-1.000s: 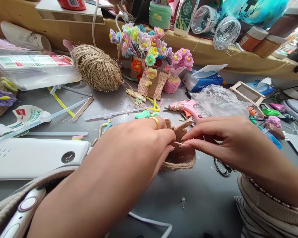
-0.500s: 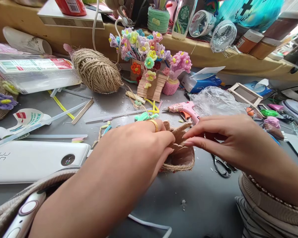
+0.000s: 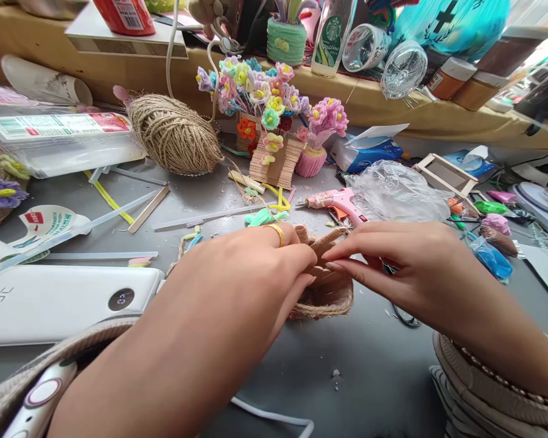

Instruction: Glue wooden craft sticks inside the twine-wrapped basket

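A small twine-covered basket (image 3: 333, 309) stands on the grey desk between my hands, its opening towards me. Brown, ear-like twine pieces (image 3: 329, 238) rise from its far side. My left hand (image 3: 251, 267), wearing a gold ring, is closed with its fingertips at these pieces, and it covers the basket's left part. From the right, my right hand (image 3: 393, 258) pinches with thumb and forefinger at the same spot, above the basket's opening. The exact bit between the fingertips is too small to make out.
Beyond the hands lie a pink glue gun (image 3: 335, 201), a ball of twine (image 3: 173, 134) and fluffy flowers (image 3: 265, 91). A white power bank (image 3: 64, 301) lies at left. Scissors (image 3: 406, 316) are partly under my right hand. A clear plastic bag (image 3: 397, 191) sits behind it.
My right fingertips have moved slightly left, closer to my left fingers. The whole view has shifted a little. My left hand stays at the basket.
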A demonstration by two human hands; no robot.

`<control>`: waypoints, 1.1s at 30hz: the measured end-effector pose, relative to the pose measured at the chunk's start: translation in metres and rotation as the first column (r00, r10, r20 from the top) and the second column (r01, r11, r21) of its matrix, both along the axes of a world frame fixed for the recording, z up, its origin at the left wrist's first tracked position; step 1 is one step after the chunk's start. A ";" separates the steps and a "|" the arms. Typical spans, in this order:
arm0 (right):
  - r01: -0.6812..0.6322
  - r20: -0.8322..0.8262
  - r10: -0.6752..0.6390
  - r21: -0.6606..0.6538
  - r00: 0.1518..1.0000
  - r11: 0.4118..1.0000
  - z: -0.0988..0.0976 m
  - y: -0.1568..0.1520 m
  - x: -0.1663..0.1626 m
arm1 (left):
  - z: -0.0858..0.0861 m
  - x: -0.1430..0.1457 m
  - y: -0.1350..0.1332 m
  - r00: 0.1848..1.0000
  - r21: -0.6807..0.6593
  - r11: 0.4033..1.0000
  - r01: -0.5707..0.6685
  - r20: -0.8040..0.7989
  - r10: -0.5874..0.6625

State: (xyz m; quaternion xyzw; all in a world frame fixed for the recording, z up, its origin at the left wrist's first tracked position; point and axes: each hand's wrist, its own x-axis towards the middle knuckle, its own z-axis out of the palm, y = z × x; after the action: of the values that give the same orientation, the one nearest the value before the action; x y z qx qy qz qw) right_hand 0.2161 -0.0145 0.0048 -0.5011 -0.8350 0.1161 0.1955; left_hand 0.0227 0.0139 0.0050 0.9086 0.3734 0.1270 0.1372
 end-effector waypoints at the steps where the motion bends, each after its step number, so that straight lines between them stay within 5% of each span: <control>1: 0.005 0.002 -0.005 -0.010 1.000 1.000 0.000 0.000 0.000 | 0.000 0.000 0.000 1.000 0.000 1.000 0.005 0.010 -0.005; 33: -0.024 0.033 0.028 -0.106 0.999 0.994 0.002 -0.001 0.001 | 0.002 0.002 0.003 0.998 0.050 0.998 0.043 0.043 -0.045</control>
State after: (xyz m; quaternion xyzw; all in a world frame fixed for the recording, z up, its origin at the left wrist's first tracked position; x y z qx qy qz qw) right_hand 0.2172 -0.0151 0.0067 -0.5018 -0.8374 0.1540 0.1526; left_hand 0.0251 0.0166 0.0067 0.9167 0.3469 0.1529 0.1258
